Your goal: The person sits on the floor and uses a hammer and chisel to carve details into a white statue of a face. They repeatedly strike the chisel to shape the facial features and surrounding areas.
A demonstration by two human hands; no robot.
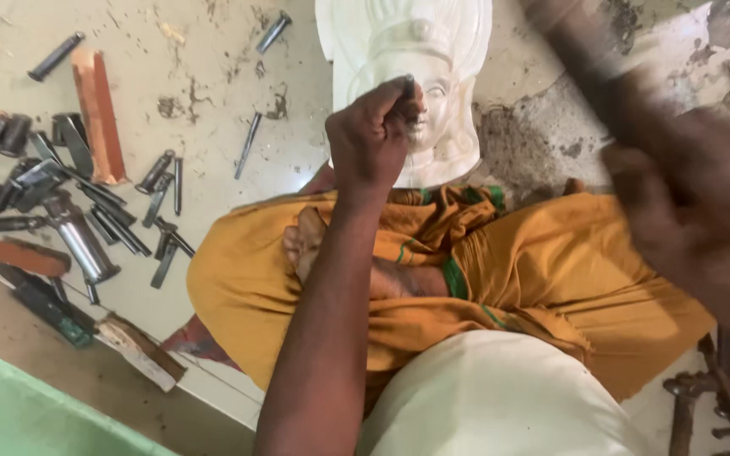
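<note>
The left hand [371,139] is closed around a chisel [405,95], fingers wrapped tight, with the dark tip set against the face of the white bust [433,51]. The bust stands on the floor [213,76] directly ahead of the person's crossed legs, touching the orange cloth [551,270] at its base.

The right hand [694,203] is raised at the right edge of the view and heavily blurred. It appears closed around a dark handle [589,59] — probably a mallet — but the grip itself cannot be told for certain.

Spare chisels [111,219] lie scattered on the floor to the left, well apart from the work.

Hazards, as judged from this position:
- The tip rests near fine facial detail; a heavy or off-axis blow could chip the stone.
- The left fingers sit just beside the struck end — a missed blow would land on the knuckles.
- The bare foot [306,245] lies near the base; a slipped tool could reach it.
</note>
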